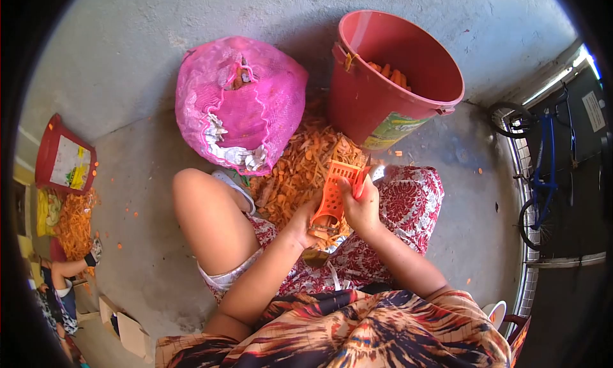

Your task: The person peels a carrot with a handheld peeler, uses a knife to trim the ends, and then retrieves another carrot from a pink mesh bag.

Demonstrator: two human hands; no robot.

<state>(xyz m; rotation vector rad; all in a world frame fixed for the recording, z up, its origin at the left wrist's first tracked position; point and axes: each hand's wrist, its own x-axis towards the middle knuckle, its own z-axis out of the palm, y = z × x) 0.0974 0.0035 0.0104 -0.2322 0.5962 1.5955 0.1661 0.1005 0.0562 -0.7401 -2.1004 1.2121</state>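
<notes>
Between my knees, my left hand (304,226) is closed around the lower left side of an orange perforated plastic piece (334,190), slotted at its upper end and curved lower down. My right hand (362,210) is closed on a red-handled tool (361,184), which looks like a small knife with a thin dark tip pointing up. Its thumb presses against the plastic piece. Beneath and beyond both hands spreads a heap of carrot peelings (297,170). Some peelings also lie at the lower end of the plastic piece, near my left fingers.
A pink mesh sack (281,106) stands against the wall. Beside it is a large red bucket (357,106) with carrots (391,74) inside. At far left are another red bucket (43,154), more peelings (76,221) and another person's leg (67,269). A blue bicycle (543,170) leans at right.
</notes>
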